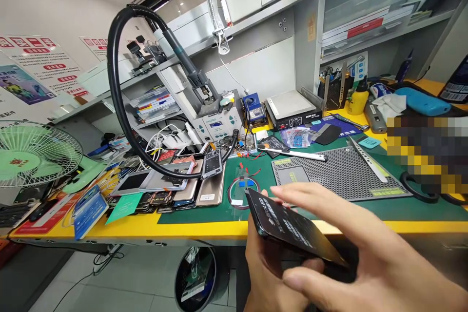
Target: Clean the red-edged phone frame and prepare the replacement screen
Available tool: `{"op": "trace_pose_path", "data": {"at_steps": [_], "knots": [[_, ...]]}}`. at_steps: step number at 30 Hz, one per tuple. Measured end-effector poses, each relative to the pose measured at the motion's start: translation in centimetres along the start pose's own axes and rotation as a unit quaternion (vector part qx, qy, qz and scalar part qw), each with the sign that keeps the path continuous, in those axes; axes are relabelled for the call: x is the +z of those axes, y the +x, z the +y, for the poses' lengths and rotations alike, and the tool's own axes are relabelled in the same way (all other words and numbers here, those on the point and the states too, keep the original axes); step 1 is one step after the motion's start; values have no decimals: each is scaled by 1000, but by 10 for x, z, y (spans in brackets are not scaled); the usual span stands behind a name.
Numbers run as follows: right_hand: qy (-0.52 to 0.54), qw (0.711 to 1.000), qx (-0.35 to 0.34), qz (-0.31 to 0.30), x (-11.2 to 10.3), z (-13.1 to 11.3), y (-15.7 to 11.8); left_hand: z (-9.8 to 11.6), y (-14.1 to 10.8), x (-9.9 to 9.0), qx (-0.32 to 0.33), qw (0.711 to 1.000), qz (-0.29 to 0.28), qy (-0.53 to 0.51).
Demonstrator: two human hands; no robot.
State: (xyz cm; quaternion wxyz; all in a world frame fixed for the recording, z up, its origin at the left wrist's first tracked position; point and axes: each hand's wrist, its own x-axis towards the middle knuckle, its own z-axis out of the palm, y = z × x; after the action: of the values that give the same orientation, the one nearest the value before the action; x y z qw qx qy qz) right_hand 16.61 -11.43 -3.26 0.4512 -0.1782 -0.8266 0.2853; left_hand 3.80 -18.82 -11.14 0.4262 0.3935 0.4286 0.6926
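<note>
A dark phone (292,229) is held tilted over the front edge of the bench, white lettering on its upward face. Its far right end falls in shadow. My left hand (265,273) is closed around it from below, mostly hidden behind it. From the right comes my right hand (376,258), its index finger along the far edge and its thumb at the near edge, spanning the phone. Just beyond lies a green work mat (215,212) with a coil of thin red wire (230,195). A perforated grey pad (336,170) lies behind my right hand.
A hot-air station (217,124) with a looping black hose (111,73) stands at the back. Stacked phones (210,190) sit left of the mat, and a green fan (25,156) farther left. A white-handled tool (303,154) crosses the pad. A bin (195,278) stands below.
</note>
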Motion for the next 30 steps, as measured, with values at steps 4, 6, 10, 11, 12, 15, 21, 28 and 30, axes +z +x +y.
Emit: {"op": "trace_pose_path", "data": {"at_steps": [4,6,10,11,12,15,21,28,30], "knots": [[65,981,142,-115,-16,11,12,3,-4,-6,-3,1000,10,8],[92,965,189,-154,-20,15,16,3,-5,-11,8,1000,-19,5],[141,946,229,-183,-23,15,23,7,-4,-16,-9,998,-55,-13],[146,943,233,-185,-23,14,24,9,-3,-16,-14,998,-62,-13],[148,943,234,-186,-23,13,25,11,-1,-15,-16,997,-69,-11],[148,942,229,-195,-23,12,26,18,3,-13,-12,997,-79,-5],[141,945,212,-204,-24,14,28,22,2,-14,-17,997,-74,19],[123,953,187,-204,-23,15,26,21,0,-17,-26,996,-82,9],[112,956,180,-202,-22,15,25,20,-1,-18,-19,996,-84,14]]}}
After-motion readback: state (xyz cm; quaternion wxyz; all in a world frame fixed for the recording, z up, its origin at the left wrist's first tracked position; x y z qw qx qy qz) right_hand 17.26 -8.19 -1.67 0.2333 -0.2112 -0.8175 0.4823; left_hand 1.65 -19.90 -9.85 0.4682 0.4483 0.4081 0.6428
